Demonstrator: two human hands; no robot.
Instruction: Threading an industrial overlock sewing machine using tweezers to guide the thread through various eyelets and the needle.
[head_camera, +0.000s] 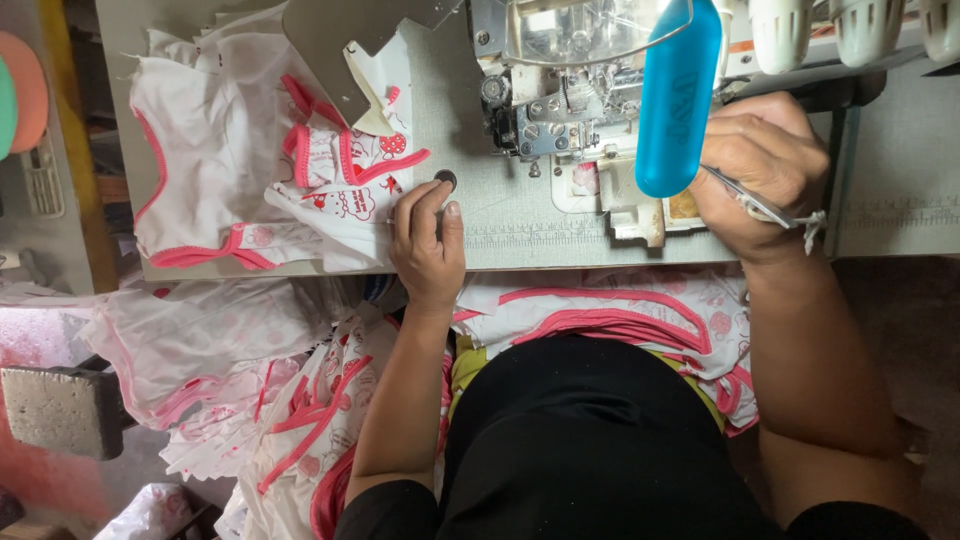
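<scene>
— Looking at the left hand (428, 240): where is it?
— Flat on the grey surface (520, 225), fingers loosely spread, touching the white and pink cloth (330, 205) to its left; a dark button (445, 180) lies just beyond the fingertips.
— And the right hand (760, 175)?
— Closed on metal snips (755, 205), right of the sewing machine (570, 100), behind a blue guard (678, 100).

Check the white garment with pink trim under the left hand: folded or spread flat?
Bunched, not flat: the white garment with pink trim lies in crumpled overlapping layers on the grey sewing table, the left hand pressing its edge.
</scene>
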